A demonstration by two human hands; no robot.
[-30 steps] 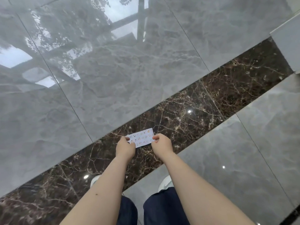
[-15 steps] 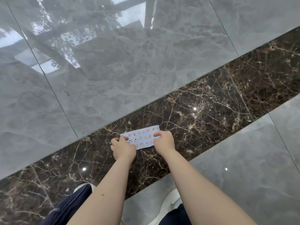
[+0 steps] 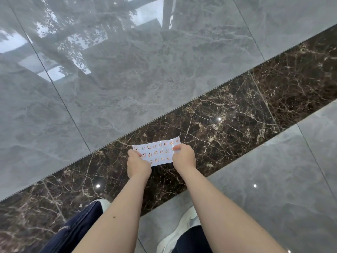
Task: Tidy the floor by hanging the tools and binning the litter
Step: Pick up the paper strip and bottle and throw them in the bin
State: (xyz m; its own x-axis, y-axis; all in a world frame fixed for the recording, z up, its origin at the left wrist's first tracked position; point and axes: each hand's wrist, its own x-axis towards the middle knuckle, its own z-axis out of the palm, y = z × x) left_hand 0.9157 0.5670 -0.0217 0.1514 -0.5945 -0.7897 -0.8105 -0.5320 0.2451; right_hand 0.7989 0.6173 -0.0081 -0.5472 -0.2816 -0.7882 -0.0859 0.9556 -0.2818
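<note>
Thin glossy rectangular sticker sheet [image 3: 158, 152], slightly curled, pinched at both ends by left hand [image 3: 138, 163] and right hand [image 3: 183, 157], frame centre. Polished grey marble floor [image 3: 127, 88] crossed by dark veined band [image 3: 237, 110].

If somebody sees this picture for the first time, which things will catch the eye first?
First, the white sticker sheet with small colourful pictures, pinched at its ends by the left hand and right hand, low in the middle. Behind it a dark brown marble band crosses the glossy grey floor diagonally.

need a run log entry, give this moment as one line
left hand: pinching white printed sticker sheet | right hand: pinching same | not binned
</note>
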